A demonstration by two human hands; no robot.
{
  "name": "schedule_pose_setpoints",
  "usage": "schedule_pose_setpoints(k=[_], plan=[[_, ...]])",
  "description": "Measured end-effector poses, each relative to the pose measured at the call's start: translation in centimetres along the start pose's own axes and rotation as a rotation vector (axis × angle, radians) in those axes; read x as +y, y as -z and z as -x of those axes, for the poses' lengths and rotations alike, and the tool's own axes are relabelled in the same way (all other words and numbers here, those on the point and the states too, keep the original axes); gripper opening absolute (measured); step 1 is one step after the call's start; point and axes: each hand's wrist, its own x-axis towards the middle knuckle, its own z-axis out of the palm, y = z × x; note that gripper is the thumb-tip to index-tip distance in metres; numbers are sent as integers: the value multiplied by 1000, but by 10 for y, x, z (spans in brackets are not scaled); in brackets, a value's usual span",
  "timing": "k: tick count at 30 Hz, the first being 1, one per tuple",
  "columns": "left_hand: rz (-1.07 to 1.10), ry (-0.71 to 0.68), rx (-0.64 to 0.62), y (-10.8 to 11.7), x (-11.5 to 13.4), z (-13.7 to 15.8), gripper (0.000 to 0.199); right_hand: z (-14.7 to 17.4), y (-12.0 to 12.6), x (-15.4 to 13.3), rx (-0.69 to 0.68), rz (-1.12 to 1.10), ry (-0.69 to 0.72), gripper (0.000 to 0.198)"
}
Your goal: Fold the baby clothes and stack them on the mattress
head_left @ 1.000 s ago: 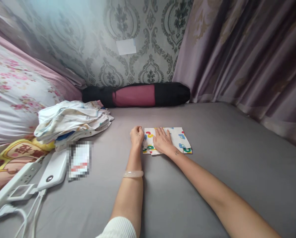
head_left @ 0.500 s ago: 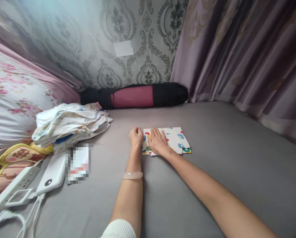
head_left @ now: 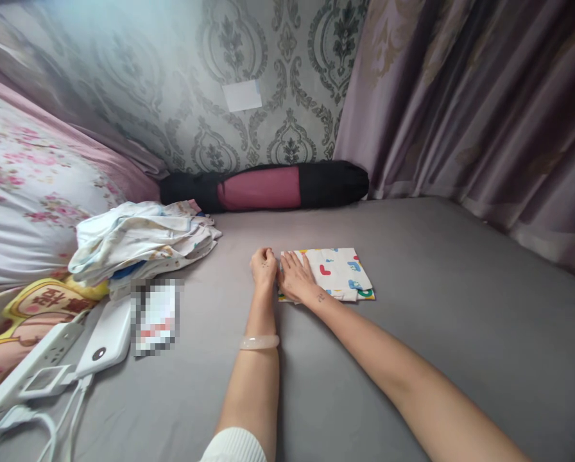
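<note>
A folded piece of white printed cloth, with red, blue, yellow and green figures, lies flat on the grey bed sheet. Its exact kind of garment does not show. My right hand presses palm down on its left part, fingers stretched out. Just beyond the cloth's left edge rests my left hand, its fingers curled in. Whether anything is inside those fingers is hidden. A pale bangle circles my left forearm.
Crumpled clothes are piled at left. Nearer are a white power bank, a power strip with cables and a blurred-out packet. A black and maroon roll lies along the wall; curtains hang at right.
My right hand has slid left across the cloth to its left edge, uncovering more of the print. My left hand stays closed in about the same place.
</note>
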Motion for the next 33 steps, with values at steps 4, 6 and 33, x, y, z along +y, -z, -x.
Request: schedule_pose_setpoints(k=[4, 6, 33], plan=[[7, 6, -2, 0, -1, -1, 31, 0, -4, 1, 1, 4, 7, 56], [9, 3, -7, -1, 0, -1, 31, 0, -4, 1, -7, -1, 7, 56], [-393, -690, -368, -24, 16, 31, 32, 24, 16, 62, 5, 66, -132, 55]])
